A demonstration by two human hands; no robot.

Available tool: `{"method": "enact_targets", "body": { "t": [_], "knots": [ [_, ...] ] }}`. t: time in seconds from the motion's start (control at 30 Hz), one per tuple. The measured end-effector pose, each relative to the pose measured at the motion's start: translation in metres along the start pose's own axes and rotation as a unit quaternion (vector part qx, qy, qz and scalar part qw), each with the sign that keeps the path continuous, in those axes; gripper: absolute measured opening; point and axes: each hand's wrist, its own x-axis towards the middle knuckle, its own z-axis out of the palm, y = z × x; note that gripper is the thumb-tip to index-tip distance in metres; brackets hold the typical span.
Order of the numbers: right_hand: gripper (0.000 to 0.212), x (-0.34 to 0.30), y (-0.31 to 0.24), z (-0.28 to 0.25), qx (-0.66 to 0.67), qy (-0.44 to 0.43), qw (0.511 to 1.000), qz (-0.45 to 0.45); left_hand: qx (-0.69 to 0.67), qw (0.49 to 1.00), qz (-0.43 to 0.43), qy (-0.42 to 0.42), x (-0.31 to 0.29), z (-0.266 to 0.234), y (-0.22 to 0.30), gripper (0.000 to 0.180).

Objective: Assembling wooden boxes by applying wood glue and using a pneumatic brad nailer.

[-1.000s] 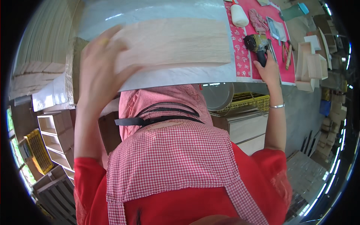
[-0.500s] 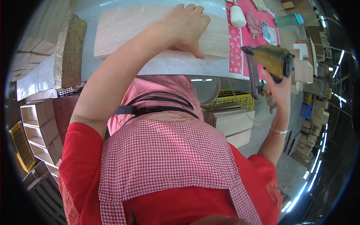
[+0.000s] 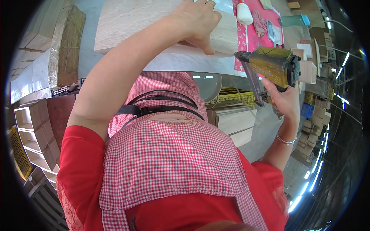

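Observation:
A pale wooden box, its long side toward me, lies on the light-topped table. My left hand grips it near its right part, with the thumb down the near side and the fingers over the top; some fingertips are cut off by the picture's upper edge. In my right hand is a yellow and black nail gun, held by its handle. Its dark nose points left and is close to the box's right end; I cannot tell whether they touch.
On the pink patterned cloth at the right are a white bottle and a crumpled pink rag. A teal bottle lies beyond. A tape-wrapped block stands at the left. Open wooden boxes are stacked lower left.
My right hand has brought the nail gun left and nearer the box's right end. My left hand, still on the box, appears slightly higher and farther right in view.

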Motion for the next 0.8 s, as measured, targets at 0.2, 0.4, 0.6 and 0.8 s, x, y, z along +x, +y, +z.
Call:
{"method": "enact_targets", "body": {
  "t": [0.2,0.4,0.6,0.8],
  "knots": [
    [0.039,-0.001,0.000,0.001,0.048,-0.012,0.998,0.036,-0.119,0.982,0.006,-0.150,0.017,0.006,-0.010,0.079],
    [0.035,-0.001,-0.019,0.007,0.003,-0.017,0.993,0.119,-0.156,0.962,0.000,-0.223,0.024,-0.018,-0.018,0.082],
    [0.032,-0.006,-0.021,0.016,-0.025,0.051,0.995,-0.080,-0.164,0.938,0.186,0.244,-0.066,0.013,-0.110,0.082],
    [0.035,0.003,-0.041,0.028,-0.042,-0.018,0.992,-0.115,-0.167,0.982,0.066,-0.057,-0.083,-0.073,-0.127,0.070]
  ]
}}
